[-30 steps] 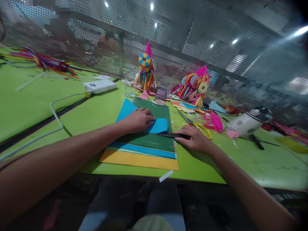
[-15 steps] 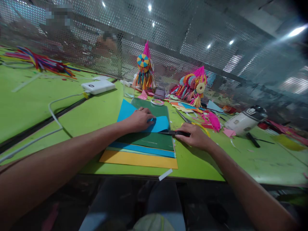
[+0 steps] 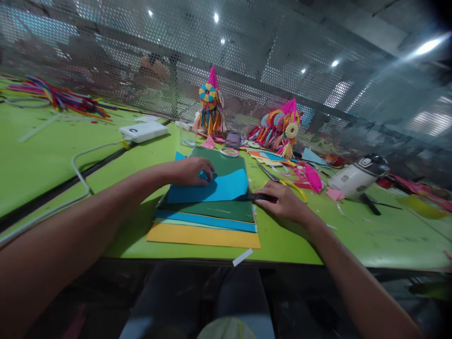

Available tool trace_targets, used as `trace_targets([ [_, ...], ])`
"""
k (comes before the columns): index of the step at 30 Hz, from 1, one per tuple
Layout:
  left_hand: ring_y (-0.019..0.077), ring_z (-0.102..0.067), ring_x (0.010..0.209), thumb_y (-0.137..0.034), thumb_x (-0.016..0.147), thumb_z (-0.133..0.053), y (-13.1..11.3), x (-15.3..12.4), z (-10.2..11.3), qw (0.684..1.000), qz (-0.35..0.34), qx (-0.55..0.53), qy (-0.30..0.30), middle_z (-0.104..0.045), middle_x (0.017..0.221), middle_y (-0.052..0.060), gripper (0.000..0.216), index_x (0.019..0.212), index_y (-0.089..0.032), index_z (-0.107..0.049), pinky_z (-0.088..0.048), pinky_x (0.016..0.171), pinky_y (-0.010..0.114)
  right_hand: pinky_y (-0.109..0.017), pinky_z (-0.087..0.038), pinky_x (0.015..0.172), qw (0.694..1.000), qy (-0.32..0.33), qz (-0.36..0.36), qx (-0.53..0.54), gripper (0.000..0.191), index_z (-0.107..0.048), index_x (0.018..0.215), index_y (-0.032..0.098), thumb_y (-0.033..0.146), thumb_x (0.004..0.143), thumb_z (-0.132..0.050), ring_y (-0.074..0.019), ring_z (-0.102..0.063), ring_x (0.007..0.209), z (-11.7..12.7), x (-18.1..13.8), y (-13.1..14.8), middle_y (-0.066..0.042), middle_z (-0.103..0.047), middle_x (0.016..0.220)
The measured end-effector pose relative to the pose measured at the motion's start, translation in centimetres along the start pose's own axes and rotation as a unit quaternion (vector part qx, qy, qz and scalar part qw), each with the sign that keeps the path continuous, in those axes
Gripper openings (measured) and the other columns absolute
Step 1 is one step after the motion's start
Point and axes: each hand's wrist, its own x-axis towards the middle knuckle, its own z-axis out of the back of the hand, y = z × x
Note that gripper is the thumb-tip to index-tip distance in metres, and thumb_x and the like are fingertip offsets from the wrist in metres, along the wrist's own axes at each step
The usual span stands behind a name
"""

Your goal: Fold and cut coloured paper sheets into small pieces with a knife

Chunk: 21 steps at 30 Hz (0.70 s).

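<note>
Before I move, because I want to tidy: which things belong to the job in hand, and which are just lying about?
Apparently in use:
blue sheet, under the left hand
black-handled blade, in the right hand
green mat beneath

Apparently lying about:
yellow-handled scissors
white flask
white box

A white box-shaped device with a pale cable lies on the green desk, nearer the viewer than a bundle of coloured strips. Farther right, a clear cup stands beside a pink paper scrap. Pink-topped tasselled ornaments show before a perforated screen. A white flask with a black top tilts near yellow-handled scissors.
</note>
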Motion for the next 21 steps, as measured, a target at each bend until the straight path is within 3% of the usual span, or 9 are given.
trace_targets([
  [5,0.0197,-0.061,0.111,-0.027,0.083,-0.066,0.8,-0.3,0.0,0.999,-0.041,-0.026,0.01,-0.067,0.123,0.007,0.021,0.102,-0.022,-0.073,-0.045,0.097,0.03,-0.033,-0.045,0.076,1.0,0.004,-0.007,-0.019,0.02,-0.071,0.105,0.02,0.031,0.094,-0.059,-0.0204,-0.059,0.084,-0.3,0.0,0.6,-0.007,-0.062,0.09],
  [10,0.0215,-0.056,0.112,-0.035,0.091,-0.058,1.3,-0.2,-1.4,0.997,-0.071,0.013,-0.016,-0.065,0.124,0.007,0.019,0.103,-0.023,-0.067,-0.042,0.098,0.036,-0.034,-0.046,0.077,1.0,0.007,0.008,-0.018,0.02,-0.07,0.104,0.017,0.03,0.092,-0.061,-0.0211,-0.06,0.085,-0.4,0.4,1.0,-0.008,-0.061,0.092],
  [15,0.0262,-0.052,0.116,-0.047,0.096,-0.046,1.2,-0.5,-3.1,0.995,-0.043,0.071,-0.055,-0.061,0.129,0.007,0.031,0.11,-0.023,-0.061,-0.039,0.095,0.039,-0.034,-0.047,0.077,1.0,0.005,0.015,-0.007,0.019,-0.07,0.106,0.019,0.03,0.093,-0.061,-0.0201,-0.059,0.086,-0.4,0.7,1.4,-0.008,-0.061,0.098],
  [21,0.0278,-0.05,0.12,-0.043,0.099,-0.04,-0.5,-0.5,-3.0,0.991,0.003,0.127,-0.046,-0.058,0.135,0.01,0.04,0.132,-0.024,-0.052,-0.037,0.097,0.041,-0.033,-0.046,0.077,0.998,0.023,0.018,-0.052,0.025,-0.069,0.11,0.018,0.034,0.098,-0.054,-0.0203,-0.06,0.087,0.0,0.4,1.3,-0.01,-0.06,0.101],
])
